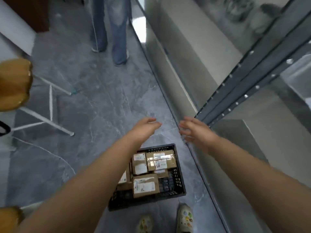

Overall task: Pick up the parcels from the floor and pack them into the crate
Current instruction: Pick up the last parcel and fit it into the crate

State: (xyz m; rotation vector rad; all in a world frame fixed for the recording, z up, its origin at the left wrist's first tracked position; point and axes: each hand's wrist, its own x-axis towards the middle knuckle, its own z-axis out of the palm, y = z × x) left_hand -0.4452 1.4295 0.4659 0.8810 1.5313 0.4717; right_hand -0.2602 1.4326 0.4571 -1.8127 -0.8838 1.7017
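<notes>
A dark plastic crate (178,190) stands on the grey floor just in front of my feet. Several brown cardboard parcels with white labels lie inside it, among them a large one (145,185) at the front and a taped one (161,159) at the back. My left hand (144,127) and my right hand (193,130) are stretched out side by side above and beyond the crate, both empty with the fingers apart. My left forearm hides the crate's left side. I see no parcel on the bare floor.
A metal shelving unit (235,84) with a dark upright runs along the right. Another person's legs in jeans (117,31) stand ahead. A white tripod-like stand (50,105) and an orange cushion (13,84) are at the left. My shoes (184,217) show at the bottom.
</notes>
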